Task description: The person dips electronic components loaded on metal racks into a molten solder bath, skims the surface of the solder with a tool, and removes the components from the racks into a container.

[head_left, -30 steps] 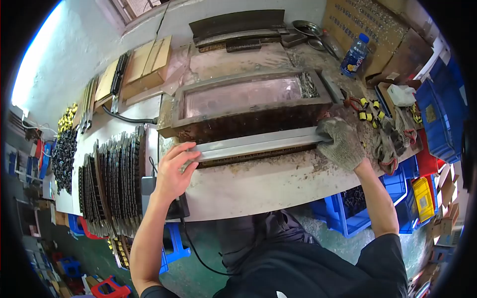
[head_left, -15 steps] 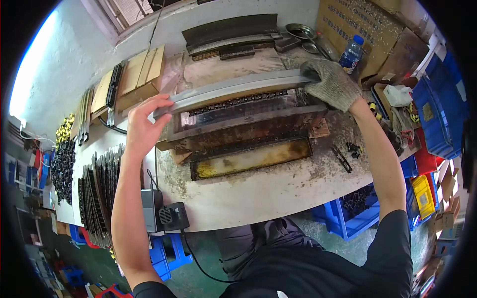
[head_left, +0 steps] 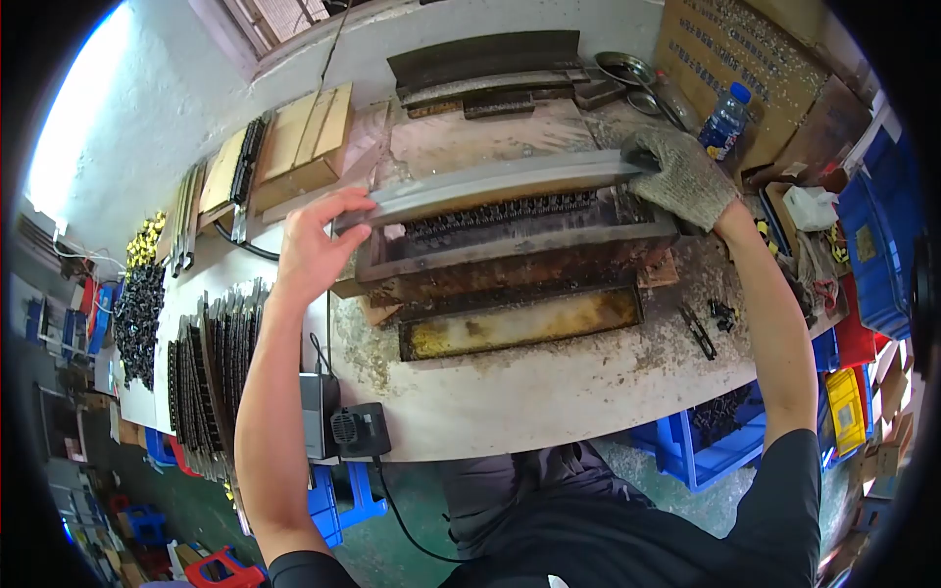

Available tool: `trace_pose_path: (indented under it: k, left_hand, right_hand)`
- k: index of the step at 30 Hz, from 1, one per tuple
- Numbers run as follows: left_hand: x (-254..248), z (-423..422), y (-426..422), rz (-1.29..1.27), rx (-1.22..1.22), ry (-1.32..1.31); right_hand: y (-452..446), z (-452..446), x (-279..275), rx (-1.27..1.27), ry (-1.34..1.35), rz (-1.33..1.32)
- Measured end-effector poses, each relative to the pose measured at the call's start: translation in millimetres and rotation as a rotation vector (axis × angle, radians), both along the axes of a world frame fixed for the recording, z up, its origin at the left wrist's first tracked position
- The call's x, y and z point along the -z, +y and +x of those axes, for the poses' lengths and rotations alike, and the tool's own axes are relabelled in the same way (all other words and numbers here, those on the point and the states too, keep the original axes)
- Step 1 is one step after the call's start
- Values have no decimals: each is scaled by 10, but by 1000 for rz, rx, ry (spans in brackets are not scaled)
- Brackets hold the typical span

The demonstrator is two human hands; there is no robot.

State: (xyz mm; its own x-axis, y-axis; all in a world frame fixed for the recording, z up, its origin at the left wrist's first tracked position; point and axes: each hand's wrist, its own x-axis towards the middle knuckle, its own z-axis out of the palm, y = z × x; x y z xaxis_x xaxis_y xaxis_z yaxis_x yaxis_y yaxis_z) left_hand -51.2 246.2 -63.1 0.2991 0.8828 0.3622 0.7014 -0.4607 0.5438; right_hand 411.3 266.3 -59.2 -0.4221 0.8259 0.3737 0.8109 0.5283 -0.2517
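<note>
My bare left hand point(head_left: 323, 240) pinches the left end of a long grey metal bar point(head_left: 500, 180). At its other end, my right hand point(head_left: 689, 176), in a grey knitted glove, is closed around the bar. A row of small black parts point(head_left: 510, 212) shows along the bar's lower side, over the opening of a long, dark-stained metal trough point(head_left: 520, 257). I cannot tell whether the parts touch what is inside. In front of the trough lies a shallow rectangular tray point(head_left: 524, 341) with yellow and brown stains.
Dark toothed strips point(head_left: 211, 377) stand bundled at left, near a pile of black pieces point(head_left: 137, 328). Tweezers point(head_left: 697, 331) lie on the right. A blue-capped bottle point(head_left: 723, 122) and cardboard box point(head_left: 765, 88) are behind. A power adapter point(head_left: 360, 429) sits at the front edge.
The view has shifted, so the scene sits further right. Both hands keep hold of the bar, and more of the black row shows beneath it.
</note>
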Motion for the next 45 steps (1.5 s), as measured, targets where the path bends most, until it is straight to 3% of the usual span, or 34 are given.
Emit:
trace_pose_path:
  k: [8, 11, 17, 20, 26, 29, 31, 32, 34, 41, 42, 44, 45]
  left_hand:
    - [15, 19, -23, -124, -11, -70]
    - [65, -10, 7, -16, 15, 16]
    - [51, 20, 5, -49, 6, 5]
    - [71, 21, 19, -48, 17, -8]
    - [60, 35, 5, -56, 8, -11]
    - [84, 16, 19, -27, 14, 6]
    - [102, -10, 39, 1, 26, 26]
    - [106, -12, 41, 30, 45, 40]
    - [60, 36, 1, -20, 22, 8]
    - [58, 39, 5, -63, 9, -17]
    - [40, 7, 18, -61, 9, -16]
    - [80, -51, 42, 140, 78, 34]
    - [-124, -6, -89, 160, 38, -59]
  right_hand:
    - [-40, -60, -1, 37, 16, -47]
    - [-44, -57, 14, 51, -34, -50]
    - [-66, -38, 15, 53, -15, -48]
    - [-42, 0, 29, 182, -174, -114]
    - [-76, -28, 35, 76, 10, -90]
    - [-23, 17, 85, 102, -151, 29]
    - [-50, -21, -30, 127, -98, -219]
    - [-63, -41, -47, 123, -96, -219]
    - [-101, -70, -60, 83, -100, -77]
    - [-74, -55, -47, 60, -69, -85]
    - [-48, -56, -45, 19, -71, 7]
    - [-88, 24, -78, -12, -78, 75]
    - [-180, 11, -271, 20, 96, 55]
